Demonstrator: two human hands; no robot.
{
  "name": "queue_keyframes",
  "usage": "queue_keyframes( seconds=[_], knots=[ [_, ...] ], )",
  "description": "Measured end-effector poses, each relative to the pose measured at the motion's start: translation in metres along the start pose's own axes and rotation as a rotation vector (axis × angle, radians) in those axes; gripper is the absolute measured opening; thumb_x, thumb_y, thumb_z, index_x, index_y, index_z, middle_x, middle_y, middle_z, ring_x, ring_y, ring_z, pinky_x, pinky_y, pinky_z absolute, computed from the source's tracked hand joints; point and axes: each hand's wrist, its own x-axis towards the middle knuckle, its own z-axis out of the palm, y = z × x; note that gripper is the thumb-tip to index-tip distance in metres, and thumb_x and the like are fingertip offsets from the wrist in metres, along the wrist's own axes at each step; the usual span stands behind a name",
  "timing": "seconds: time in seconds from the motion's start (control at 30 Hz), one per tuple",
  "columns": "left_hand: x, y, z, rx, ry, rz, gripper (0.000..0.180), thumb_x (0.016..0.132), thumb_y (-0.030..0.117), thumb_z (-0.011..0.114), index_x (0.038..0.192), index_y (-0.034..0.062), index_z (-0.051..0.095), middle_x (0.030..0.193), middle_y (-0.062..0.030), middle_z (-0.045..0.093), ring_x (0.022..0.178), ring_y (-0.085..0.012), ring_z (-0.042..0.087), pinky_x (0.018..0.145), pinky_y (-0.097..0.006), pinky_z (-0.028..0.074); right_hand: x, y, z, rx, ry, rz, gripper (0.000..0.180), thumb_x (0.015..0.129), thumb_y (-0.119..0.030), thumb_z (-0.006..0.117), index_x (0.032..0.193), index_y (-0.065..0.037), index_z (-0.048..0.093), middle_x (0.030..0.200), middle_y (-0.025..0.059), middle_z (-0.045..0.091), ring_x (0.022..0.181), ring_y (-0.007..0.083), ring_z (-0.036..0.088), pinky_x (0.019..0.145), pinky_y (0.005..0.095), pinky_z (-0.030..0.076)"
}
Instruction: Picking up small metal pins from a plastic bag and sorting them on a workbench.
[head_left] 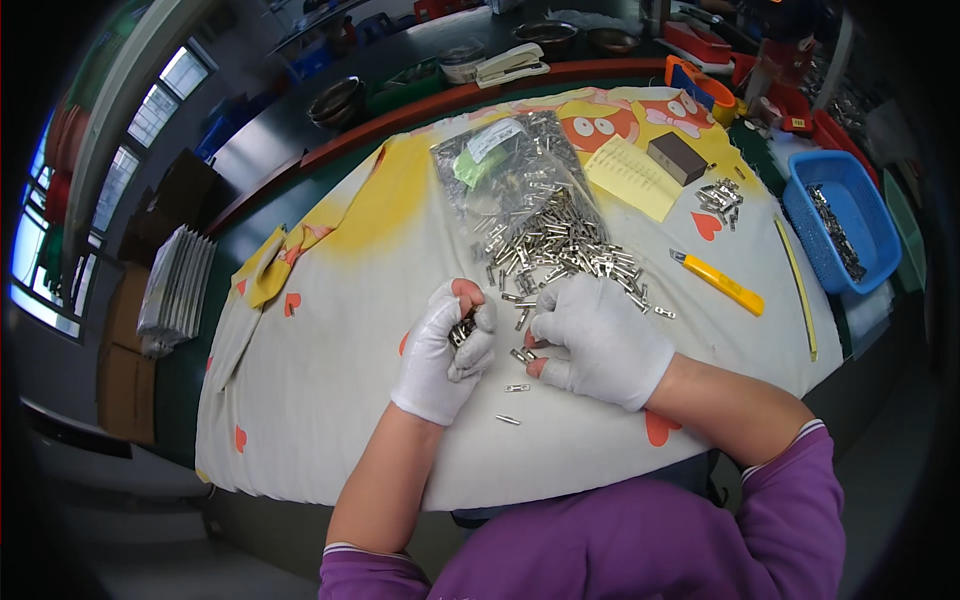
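My left hand [440,360], in a white glove with bare fingertips, is curled around several small metal clips [462,332]. To its right, my gloved right hand [608,340] reaches down to the cloth, thumb and finger closed at a small silver clip [522,355]. Two loose pieces lie nearer to me, a flat clip [517,387] and a thin one [508,420]. Just beyond both hands, a heap of the same clips [560,240] spills from a clear plastic bag [460,190] with a white label and a green patch.
Right of the heap lie a yellow utility knife [720,282], a yellow paper sheet [630,172], a dark block [677,158] and a smaller clip pile [720,200]. A blue basket [878,272] stands at the right edge, beside a yellow strip [797,290]. Patterned cloth [330,380] covers the table.
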Motion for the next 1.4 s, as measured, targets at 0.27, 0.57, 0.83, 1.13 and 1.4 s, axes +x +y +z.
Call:
queue_keyframes(
  seconds=[0.27, 0.57, 0.83, 1.13, 1.4],
  knots=[
    [0.0, -0.006, 0.006, 0.015, 0.058, -0.057, 0.018, 0.093, 0.024, 0.046, 0.083, 0.0092, 0.049, 0.07, -0.0037, 0.053, 0.035, -0.0049, 0.029, 0.031, -0.018, 0.022, -0.003, 0.003, 0.011, -0.179, -0.055, 0.039, 0.005, 0.066, -0.007, 0.062, 0.068, -0.004, 0.058, 0.073, 0.0109, 0.056, 0.073, 0.0292, 0.056, 0.063, 0.0382, 0.045],
    [-0.006, -0.01, 0.026, 0.487, 0.121, -0.154, 0.02, 0.082, 0.013, 0.064, 0.095, 0.006, 0.051, 0.066, 0.0028, 0.047, 0.048, -0.0023, 0.035, 0.041, -0.018, 0.024, -0.004, 0.007, -0.006, 0.05, 0.12, 0.01, 0.011, 0.072, -0.004, 0.061, 0.078, -0.005, 0.052, 0.074, 0.0109, 0.056, 0.07, 0.0305, 0.055, 0.064, 0.0382, 0.044],
    [-0.009, -0.012, 0.029, 0.524, 0.112, -0.161, 0.02, 0.082, 0.014, 0.065, 0.094, 0.0057, 0.051, 0.069, 0.0019, 0.049, 0.051, -0.0026, 0.039, 0.043, -0.018, 0.029, -0.004, 0.008, -0.008, 0.081, 0.144, -0.085, 0.017, 0.07, -0.004, 0.066, 0.08, -0.008, 0.052, 0.073, 0.0082, 0.056, 0.069, 0.0289, 0.055, 0.063, 0.037, 0.044],
    [-0.009, -0.012, 0.026, 0.511, 0.151, -0.139, 0.017, 0.082, 0.013, 0.063, 0.092, 0.0058, 0.051, 0.068, 0.0018, 0.049, 0.051, -0.0029, 0.039, 0.043, -0.018, 0.029, -0.005, 0.011, -0.005, 0.191, 0.221, -0.076, 0.012, 0.071, -0.005, 0.064, 0.079, -0.003, 0.055, 0.076, 0.0123, 0.057, 0.073, 0.0311, 0.056, 0.065, 0.0384, 0.045],
    [-0.009, -0.014, 0.031, 0.558, 0.146, -0.116, 0.014, 0.085, 0.014, 0.058, 0.092, 0.0052, 0.051, 0.067, 0.0004, 0.051, 0.047, -0.0032, 0.038, 0.041, -0.018, 0.028, -0.006, 0.014, -0.003, 0.195, 0.225, -0.044, 0.018, 0.069, -0.005, 0.068, 0.081, -0.008, 0.055, 0.073, 0.0071, 0.059, 0.069, 0.0268, 0.056, 0.062, 0.0347, 0.045]
  ],
)
